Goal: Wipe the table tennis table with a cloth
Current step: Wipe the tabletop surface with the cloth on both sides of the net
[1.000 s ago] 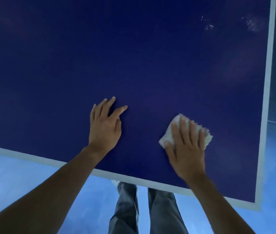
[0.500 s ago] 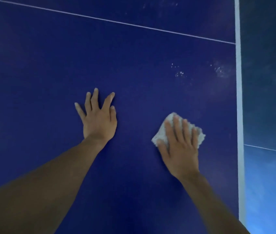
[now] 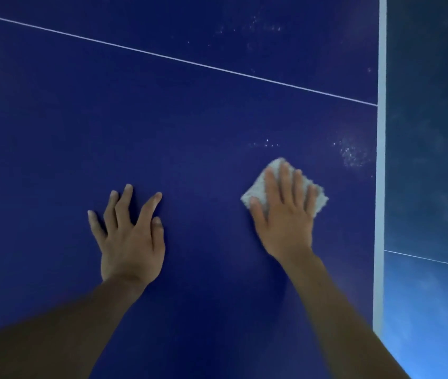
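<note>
right hand (image 3: 285, 214) presses the cloth (image 3: 258, 187) flat-fingered, centre right; left hand (image 3: 129, 236) splayed on the table (image 3: 80, 119), lower centre.

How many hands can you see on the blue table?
2. The left hand rests flat on the bare table. The right hand, nearer the white edge stripe, presses a white cloth down. None seems hidden.

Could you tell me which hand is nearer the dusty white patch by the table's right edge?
Right. The right hand, pressing the cloth, sits just down-left of the patch; the left hand rests flat far to its left.
</note>
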